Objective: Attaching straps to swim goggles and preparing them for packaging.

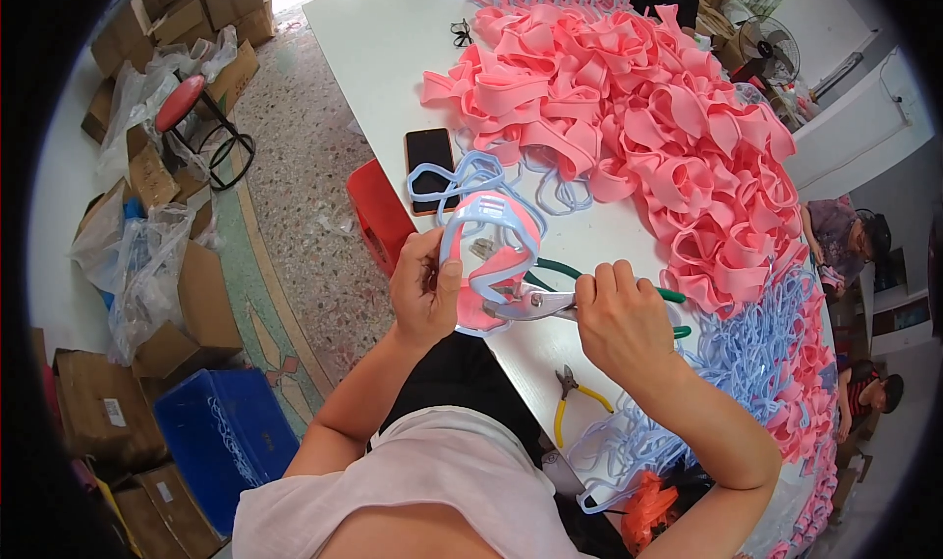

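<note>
Matt pink and blue plastic frame (488,250), shiny metal pliers (535,305) (green grips)

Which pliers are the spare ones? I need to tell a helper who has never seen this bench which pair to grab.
On the long white table, look at the near edge, just toward the person from the right hand. The spare pliers lie flat there beside the pale blue frames. Their handles are yellow, whereas the green-handled pliers are in that hand.

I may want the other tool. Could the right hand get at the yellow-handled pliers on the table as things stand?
Probably not right away: the right hand is gripping green-handled pliers. The yellow-handled pliers lie uncovered on the white table, just beneath that forearm, so the path looks free once it lets go.
</note>
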Available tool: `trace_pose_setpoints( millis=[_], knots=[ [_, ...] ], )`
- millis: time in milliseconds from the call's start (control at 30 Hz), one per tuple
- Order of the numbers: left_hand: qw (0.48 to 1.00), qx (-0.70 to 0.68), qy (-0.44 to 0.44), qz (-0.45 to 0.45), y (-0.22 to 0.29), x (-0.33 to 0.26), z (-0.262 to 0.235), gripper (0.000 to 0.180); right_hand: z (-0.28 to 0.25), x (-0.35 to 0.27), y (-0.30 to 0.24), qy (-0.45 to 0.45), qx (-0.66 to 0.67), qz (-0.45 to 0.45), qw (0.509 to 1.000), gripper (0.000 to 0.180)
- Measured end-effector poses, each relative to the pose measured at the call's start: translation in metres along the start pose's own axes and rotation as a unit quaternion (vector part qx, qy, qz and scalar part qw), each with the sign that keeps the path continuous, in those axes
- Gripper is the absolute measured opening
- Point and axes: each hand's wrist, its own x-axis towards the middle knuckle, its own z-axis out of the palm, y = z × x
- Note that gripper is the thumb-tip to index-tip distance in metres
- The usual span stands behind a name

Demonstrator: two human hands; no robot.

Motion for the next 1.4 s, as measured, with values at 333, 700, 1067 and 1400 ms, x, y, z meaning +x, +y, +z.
trace_pose_setpoints(
  millis=[333,700,1067,1400],
  knots=[
    [0.984,-0.024,-0.028,-0.174,0.008,0.012,0.008,0.027,0.013,0.010,0.011,-0.058,0.060,0.003,0.996,0.008],
    [0.945,-0.098,0.210,-0.232,-0.022,0.020,0.013,0.025,0.019,-0.020,-0.010,-0.053,0.360,0.144,0.920,0.036],
    [0.964,-0.043,0.223,-0.136,-0.012,0.018,0.025,0.034,0.028,-0.011,-0.019,-0.063,0.238,0.161,0.956,0.014],
    [0.956,-0.072,0.221,-0.178,-0.018,0.014,0.022,0.030,0.035,-0.015,-0.012,-0.078,0.339,0.106,0.932,0.020]
  ],
)
